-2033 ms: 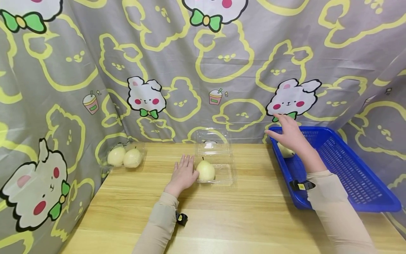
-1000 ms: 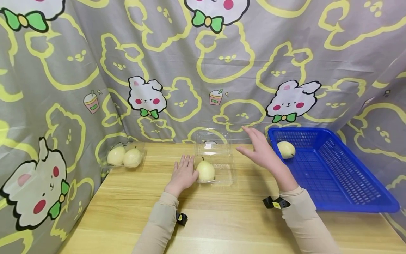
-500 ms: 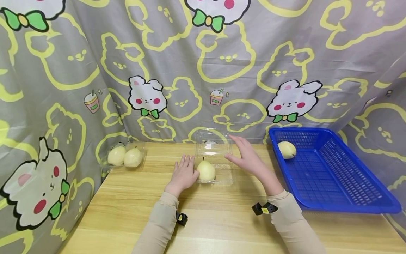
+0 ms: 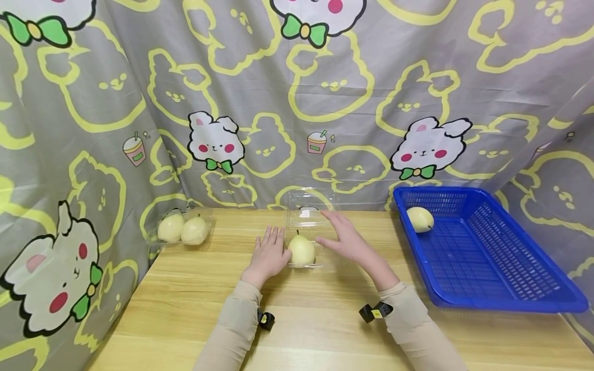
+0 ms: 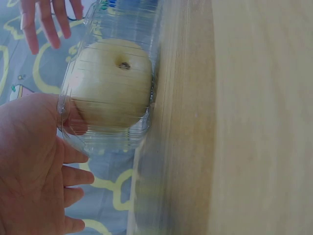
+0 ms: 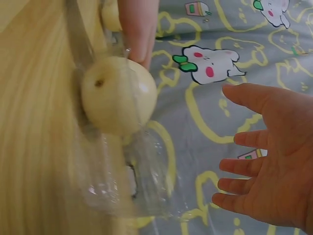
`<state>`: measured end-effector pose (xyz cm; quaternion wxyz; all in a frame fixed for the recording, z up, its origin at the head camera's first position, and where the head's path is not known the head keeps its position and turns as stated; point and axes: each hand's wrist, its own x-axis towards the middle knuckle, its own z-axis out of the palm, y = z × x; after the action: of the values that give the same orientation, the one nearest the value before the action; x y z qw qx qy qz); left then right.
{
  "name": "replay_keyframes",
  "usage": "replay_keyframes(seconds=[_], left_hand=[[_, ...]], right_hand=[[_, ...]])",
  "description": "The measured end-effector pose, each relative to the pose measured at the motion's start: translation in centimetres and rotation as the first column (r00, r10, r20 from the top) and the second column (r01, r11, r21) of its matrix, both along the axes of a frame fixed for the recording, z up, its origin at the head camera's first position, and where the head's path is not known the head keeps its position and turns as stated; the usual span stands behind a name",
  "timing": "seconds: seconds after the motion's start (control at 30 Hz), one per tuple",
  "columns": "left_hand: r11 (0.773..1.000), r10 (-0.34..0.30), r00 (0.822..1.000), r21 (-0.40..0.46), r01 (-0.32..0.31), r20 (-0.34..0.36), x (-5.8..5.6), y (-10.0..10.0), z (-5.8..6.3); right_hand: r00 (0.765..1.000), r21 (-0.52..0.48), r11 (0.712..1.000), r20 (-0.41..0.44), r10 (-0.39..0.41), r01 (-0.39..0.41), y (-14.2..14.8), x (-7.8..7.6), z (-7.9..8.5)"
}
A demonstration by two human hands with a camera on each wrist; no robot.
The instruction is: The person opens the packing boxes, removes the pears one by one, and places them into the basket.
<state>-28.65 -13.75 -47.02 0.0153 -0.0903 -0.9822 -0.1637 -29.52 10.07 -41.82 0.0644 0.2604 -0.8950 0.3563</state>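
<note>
A clear plastic clamshell box stands with its lid up in the middle of the table in the head view. One pale yellow pear sits upright in its left half. Against the box's left side lies my left hand, fingers straight and thumb over the rim beside the pear. The left wrist view shows that thumb at the box wall, close to the pear. My right hand hovers over the box's right side, fingers extended and holding nothing. In the right wrist view its palm faces the box.
At the far left another clear box holds two pears. A blue plastic basket stands on the right, with one pear lying in its back left corner. A patterned grey curtain hangs behind the wooden table.
My right hand has come from over the blue basket leftward and down to the middle box. The left hand, the boxes and the pears have stayed in place.
</note>
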Motion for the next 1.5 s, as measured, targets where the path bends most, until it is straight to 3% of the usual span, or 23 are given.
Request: replay_keyframes(seconds=[0.77, 1.5], left_hand=[[1.000, 0.000, 1.000, -0.014, 0.000, -0.010, -0.4, 0.1, 0.2], [1.000, -0.001, 1.000, -0.028, 0.001, -0.006, -0.1, 0.1, 0.2]], right_hand=[[0.992, 0.055, 0.997, 0.118, 0.044, -0.051, -3.4, -0.7, -2.5], [0.988, 0.096, 0.991, 0.137, 0.077, -0.090, -5.1, -0.9, -4.7]])
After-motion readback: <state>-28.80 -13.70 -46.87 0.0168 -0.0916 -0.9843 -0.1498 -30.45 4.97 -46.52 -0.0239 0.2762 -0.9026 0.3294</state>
